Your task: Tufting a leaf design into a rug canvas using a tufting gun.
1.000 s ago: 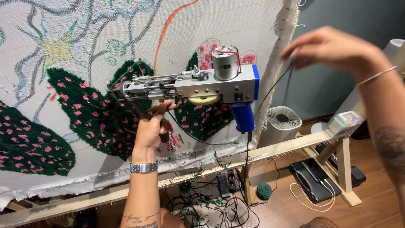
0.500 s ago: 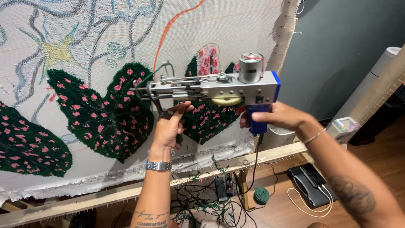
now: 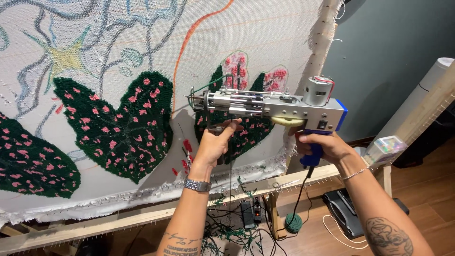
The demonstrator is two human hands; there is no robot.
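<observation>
We are gripping the gun [image 3: 270, 106]: left hand [image 3: 215, 142] clasping its front handle, right hand [image 3: 322, 144] its blue grip, hiding it; a clear box [image 3: 384, 149] is sitting right of the gun.

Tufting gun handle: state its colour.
Blue; the handle shows best in the head view, gripped by the right hand.

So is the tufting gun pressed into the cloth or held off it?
Cannot tell: the tufting gun is level, its tip near the cloth, contact unclear.
</observation>
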